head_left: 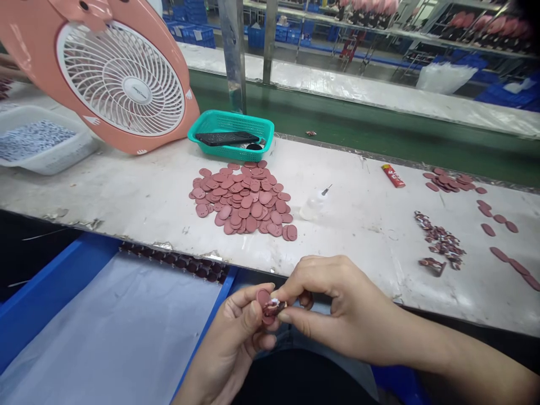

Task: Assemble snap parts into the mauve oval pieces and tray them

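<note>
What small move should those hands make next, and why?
Probably press the brown-and-white piece gently onto the reddish disc: the left hand holds the disc, and the right hand pinches the piece close against it.

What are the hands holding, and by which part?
The left hand holds a red disc by its edge, between thumb and fingers. The right hand pinches a brown piece over the disc between thumb and forefinger; exact part unclear.
</note>
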The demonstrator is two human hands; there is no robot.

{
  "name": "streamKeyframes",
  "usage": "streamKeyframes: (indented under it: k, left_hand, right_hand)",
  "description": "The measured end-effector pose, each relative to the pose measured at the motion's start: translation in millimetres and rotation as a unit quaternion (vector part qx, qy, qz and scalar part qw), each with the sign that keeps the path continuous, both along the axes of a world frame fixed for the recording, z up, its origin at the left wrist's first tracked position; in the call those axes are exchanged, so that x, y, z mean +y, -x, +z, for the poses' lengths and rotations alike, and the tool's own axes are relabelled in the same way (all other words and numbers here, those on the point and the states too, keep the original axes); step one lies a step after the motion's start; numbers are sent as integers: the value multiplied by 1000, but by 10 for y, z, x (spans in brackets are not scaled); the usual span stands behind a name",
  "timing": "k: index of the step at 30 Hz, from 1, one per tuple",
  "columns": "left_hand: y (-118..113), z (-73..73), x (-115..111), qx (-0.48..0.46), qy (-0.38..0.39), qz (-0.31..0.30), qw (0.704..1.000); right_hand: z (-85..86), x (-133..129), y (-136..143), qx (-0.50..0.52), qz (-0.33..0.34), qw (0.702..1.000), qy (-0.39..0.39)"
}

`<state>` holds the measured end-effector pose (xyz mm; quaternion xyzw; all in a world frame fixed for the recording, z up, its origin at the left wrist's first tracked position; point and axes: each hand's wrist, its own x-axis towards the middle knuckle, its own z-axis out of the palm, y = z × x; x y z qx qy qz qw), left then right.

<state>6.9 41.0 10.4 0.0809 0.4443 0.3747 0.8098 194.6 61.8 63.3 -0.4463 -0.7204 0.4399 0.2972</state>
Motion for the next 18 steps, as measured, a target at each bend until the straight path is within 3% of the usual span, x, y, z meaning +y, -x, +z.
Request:
streamKeyframes:
  k: [18]
  left_hand:
    - [-23,62,129,8,-11,27,1000]
  right_hand:
    - [-27,32,101,2,-11,999,-36]
